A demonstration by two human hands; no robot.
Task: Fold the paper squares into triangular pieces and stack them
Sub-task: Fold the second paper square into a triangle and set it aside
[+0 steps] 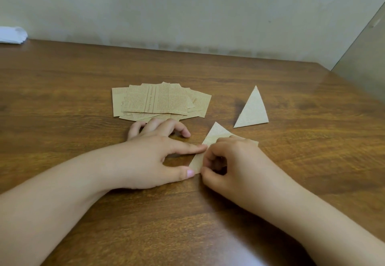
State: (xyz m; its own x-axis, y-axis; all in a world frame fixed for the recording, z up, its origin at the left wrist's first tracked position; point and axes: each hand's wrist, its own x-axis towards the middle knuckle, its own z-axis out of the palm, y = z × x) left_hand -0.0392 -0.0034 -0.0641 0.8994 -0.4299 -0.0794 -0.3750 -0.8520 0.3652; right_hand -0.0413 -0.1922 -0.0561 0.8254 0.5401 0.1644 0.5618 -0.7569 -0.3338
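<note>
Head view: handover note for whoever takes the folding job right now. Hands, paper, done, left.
Left hand: index fingertip and thumb press the left edge of the triangle being folded; the other fingers are curled beside the pile.
Right hand: fingers curled over the same piece, pinching its near corner.
Paper: a fanned pile of unfolded squares lies behind the left hand; one finished triangle lies flat, right of the pile, alone.
Done: one triangle; a second is nearly creased.
Left: finish this crease, lay it on the finished triangle, then fold the pile. The wooden table also holds white sheets at far left.
</note>
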